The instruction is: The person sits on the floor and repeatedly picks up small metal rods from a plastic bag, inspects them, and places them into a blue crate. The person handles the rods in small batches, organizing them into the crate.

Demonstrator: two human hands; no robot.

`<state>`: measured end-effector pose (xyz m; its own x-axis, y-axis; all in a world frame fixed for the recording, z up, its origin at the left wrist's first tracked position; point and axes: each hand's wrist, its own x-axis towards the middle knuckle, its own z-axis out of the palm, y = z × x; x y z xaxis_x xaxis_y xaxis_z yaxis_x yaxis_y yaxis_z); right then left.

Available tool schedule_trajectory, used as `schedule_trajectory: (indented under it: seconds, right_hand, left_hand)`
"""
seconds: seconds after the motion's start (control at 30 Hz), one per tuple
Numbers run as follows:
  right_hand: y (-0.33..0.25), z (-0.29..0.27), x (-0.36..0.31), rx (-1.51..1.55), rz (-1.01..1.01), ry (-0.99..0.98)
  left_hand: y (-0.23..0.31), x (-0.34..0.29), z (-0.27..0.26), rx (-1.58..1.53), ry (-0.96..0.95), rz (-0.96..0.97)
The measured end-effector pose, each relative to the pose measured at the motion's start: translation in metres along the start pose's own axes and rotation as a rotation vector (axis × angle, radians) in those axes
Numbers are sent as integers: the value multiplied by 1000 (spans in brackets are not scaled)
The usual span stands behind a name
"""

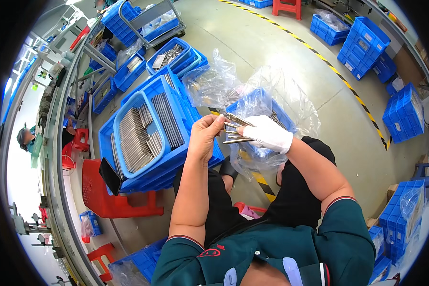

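Observation:
My right hand (pixel 267 134), in a white glove, is closed round several slim, shiny metal rods (pixel 237 119) whose ends fan out to the left. My bare left hand (pixel 206 135) pinches the end of one of these rods between thumb and fingers. Below the gloved hand stands a blue crate (pixel 285 114) lined with clear plastic, with more metal pieces partly hidden in it. To the left, a light-blue tray (pixel 165 136) lies on a blue crate and holds rows of similar slim metal pieces, side by side.
A red stool (pixel 97 190) stands left of the stacked crates. Clear plastic bags (pixel 212 81) spread beyond my hands. Farther off are a crate of loose metal pieces (pixel 169 56), a trolley (pixel 159 24) and blue crate stacks (pixel 362 47). Yellow-black tape (pixel 329 66) marks the floor.

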<state>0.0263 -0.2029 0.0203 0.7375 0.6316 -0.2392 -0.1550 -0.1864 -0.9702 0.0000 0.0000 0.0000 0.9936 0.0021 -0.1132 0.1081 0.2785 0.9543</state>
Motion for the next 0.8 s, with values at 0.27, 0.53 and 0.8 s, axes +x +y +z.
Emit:
schedule_trajectory:
  seconds: [0.27, 0.53, 0.8]
  right_hand:
    - [-4, 1, -1, 74, 40, -8]
    - [-7, -1, -6, 88, 60, -9]
    - [-4, -2, -4, 112, 50, -4]
  left_hand:
    - [1, 0, -8, 16, -63, -12]
    - [-2, -2, -4, 40, -85, -22]
    - [7, -1, -11, 152, 36, 80]
